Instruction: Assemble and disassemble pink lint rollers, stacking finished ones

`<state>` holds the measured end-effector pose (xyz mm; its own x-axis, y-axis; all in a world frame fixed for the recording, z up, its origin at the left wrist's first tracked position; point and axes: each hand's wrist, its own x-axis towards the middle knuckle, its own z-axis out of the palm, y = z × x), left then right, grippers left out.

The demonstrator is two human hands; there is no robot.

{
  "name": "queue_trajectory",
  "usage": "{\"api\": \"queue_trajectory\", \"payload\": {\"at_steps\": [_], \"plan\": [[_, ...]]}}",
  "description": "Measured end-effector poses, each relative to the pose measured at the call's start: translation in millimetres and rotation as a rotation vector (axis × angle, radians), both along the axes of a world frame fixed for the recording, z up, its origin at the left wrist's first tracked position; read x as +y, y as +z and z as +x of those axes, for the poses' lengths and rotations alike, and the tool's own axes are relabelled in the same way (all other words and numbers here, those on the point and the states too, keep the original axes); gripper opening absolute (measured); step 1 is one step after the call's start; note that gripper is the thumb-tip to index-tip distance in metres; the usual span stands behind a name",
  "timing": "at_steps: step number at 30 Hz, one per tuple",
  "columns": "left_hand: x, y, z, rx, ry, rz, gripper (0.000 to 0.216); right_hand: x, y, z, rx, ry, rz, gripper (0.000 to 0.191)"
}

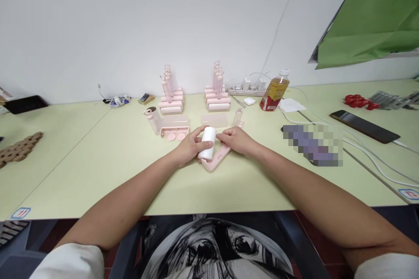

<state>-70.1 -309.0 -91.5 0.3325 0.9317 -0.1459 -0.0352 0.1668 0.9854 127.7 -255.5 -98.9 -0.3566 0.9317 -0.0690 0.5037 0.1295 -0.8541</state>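
Observation:
My left hand (191, 146) wraps round a white sticky roll (208, 141), thumb across its front. The roll stands nearly upright on a pale pink lint roller frame (210, 166), whose angled body rests low over the table. My right hand (236, 139) is closed at the upper right end of that frame, its index finger pointing at the roll's side. Just behind my hands lie an open pink case (174, 130), a clear cover (214, 120) and a small clear-and-pink handle piece (238, 117). A pink cylinder (152, 121) stands to the left.
Two rows of pink lint rollers (171, 107) (219, 106) line the wall side. Right of them are a power strip (247, 91), a drink bottle (275, 91), white cables and a phone (364, 126). Brown rolls (21, 149) lie far left; red parts (360, 101) lie far right.

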Motion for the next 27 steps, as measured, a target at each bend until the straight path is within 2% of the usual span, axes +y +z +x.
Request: {"api": "queue_trajectory", "payload": {"at_steps": [3,5,13,19,24,27], "plan": [[1,-0.6,1,-0.018,-0.016,0.001,0.081,-1,0.3,-1,0.073,-0.024,-0.022,0.054],[1,-1.0,1,-0.035,-0.027,-0.003,0.082,-1,0.2,-3,0.114,-0.042,-0.094,0.059],[0,-3.7,-1,-0.081,-0.102,-0.018,0.087,-8,5.0,-7,0.262,-0.048,-0.351,0.063],[0,-3.8,-2,-0.085,-0.111,-0.023,0.091,-8,5.3,-8,0.286,-0.060,-0.372,0.064],[-3,2.2,-1,-0.060,-0.200,0.086,0.078,-11,4.3,-9,0.340,-0.003,-0.422,0.061],[-3,7.0,-4,0.032,-0.196,0.205,0.071,-14,4.6,-8,0.368,0.067,-0.460,0.061]]}}
